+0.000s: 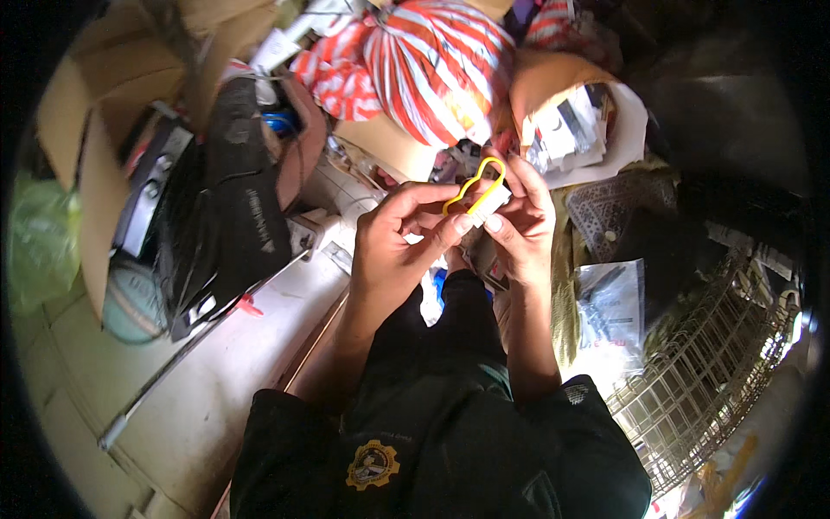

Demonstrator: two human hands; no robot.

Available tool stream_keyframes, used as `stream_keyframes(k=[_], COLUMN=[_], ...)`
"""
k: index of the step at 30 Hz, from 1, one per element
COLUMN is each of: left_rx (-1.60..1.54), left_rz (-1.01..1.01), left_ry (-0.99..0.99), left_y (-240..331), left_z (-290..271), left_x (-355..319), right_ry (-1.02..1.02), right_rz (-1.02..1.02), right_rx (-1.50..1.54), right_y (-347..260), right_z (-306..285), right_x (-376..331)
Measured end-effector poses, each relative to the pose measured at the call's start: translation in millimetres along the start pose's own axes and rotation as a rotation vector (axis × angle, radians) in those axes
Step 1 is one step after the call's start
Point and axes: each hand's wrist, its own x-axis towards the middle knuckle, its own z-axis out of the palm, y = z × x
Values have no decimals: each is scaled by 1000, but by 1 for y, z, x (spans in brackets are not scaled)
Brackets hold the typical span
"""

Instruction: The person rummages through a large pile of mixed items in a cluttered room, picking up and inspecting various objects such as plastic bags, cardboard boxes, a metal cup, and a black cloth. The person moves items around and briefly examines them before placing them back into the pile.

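Note:
Both my hands are raised in front of me, gripping one small object between them. It is a white block-like piece with a curved yellow loop [496, 162] rising from it; its exact kind I cannot make out. My left hand [389, 238] pinches its near left side, the thumb against the white part and the index finger along the yellow edge. On the other side my right hand [525, 227] is closed round it, the thumb pressing the white part near my left thumb. Some fingers are partly hidden behind the object.
Beyond my hands lies a bulging red-and-white striped bag [437, 65]. A cardboard box [91, 199] and a long black case [238, 195] stand at left, near a thin metal rod [194, 346]. At right are a clear plastic packet [610, 303] and a wire basket [705, 363].

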Motion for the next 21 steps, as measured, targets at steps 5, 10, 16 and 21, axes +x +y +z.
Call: stream_keyframes(k=[5, 10, 16, 21], left_rx=[-130, -196, -2, 393], left_rz=[121, 103, 546, 1056], left_ry=[46, 73, 611, 1408], left_y=[74, 148, 205, 344], left_z=[-21, -75, -197, -354], left_x=[-56, -126, -164, -149], right_ry=[-61, -199, -131, -115], right_rz=[114, 188, 497, 379], right_rx=[-219, -673, -794, -780], right_y=[-47, -55, 7, 22], right_z=[61, 38, -83, -87], right_x=[1, -40, -81, -86])
